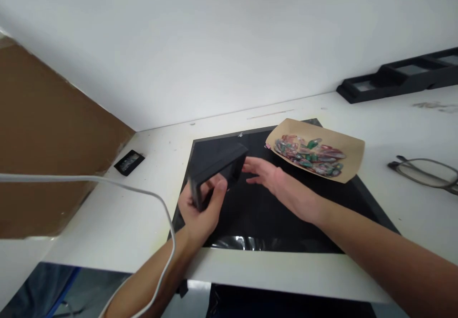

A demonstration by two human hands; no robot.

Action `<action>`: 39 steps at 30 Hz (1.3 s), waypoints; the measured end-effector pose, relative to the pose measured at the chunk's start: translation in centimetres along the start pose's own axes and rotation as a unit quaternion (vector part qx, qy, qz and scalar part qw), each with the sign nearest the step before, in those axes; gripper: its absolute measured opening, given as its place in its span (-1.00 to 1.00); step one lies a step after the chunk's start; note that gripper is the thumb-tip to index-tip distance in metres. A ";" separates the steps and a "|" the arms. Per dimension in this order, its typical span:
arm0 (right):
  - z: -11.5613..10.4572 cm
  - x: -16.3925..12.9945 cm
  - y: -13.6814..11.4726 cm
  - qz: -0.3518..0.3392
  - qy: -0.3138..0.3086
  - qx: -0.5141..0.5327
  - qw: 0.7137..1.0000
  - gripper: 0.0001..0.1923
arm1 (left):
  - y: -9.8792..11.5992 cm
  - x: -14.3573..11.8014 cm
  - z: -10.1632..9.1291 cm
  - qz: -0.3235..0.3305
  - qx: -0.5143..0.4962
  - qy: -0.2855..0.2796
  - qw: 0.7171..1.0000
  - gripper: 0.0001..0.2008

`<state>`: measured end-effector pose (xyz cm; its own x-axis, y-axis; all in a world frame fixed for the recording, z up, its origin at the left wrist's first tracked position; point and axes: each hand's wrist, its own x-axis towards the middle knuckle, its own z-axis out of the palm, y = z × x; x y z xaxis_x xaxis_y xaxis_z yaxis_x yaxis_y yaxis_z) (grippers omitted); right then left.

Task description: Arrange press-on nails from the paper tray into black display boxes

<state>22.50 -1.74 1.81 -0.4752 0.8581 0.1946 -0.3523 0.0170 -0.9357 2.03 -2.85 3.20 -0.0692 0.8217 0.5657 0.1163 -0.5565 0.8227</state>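
My left hand (202, 210) grips the near corner of a flat black box (214, 165) and holds it tilted above a black mat (286, 222). My right hand (268, 175) reaches toward the box's far end, fingers spread, fingertips close to it or just touching; it holds nothing. A brown paper tray (352, 158) lies on the mat's far right corner and carries several small coloured pieces (309, 153), green, red and pink.
The mat lies on a white table (118, 222) against a white wall. A row of black frames (400, 77) stands at the back right. A grey cable loop (425, 172) lies at right. A small black item (129, 161) sits at left, and a white cord (107, 182) crosses the foreground.
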 end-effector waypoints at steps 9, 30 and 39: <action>2.2 0.0 1.3 0.062 0.005 0.000 0.998 -0.47 | -0.2 -1.5 0.5 -0.125 -0.117 -0.061 0.983 -0.64; 2.9 -1.9 -0.4 -0.070 0.050 -0.219 0.972 -0.56 | -0.4 -0.9 0.7 0.040 -0.131 -0.309 0.941 -0.51; 1.9 -1.5 -0.5 -0.198 0.028 -0.340 0.919 -0.84 | 0.0 -1.3 0.1 0.123 0.042 -0.255 0.958 -0.75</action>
<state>21.87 -4.02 2.52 -0.3696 0.7403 0.5615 0.1049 0.6337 -0.7664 2.20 -3.90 2.44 0.4617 0.6324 0.6220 0.1487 -0.7465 0.6486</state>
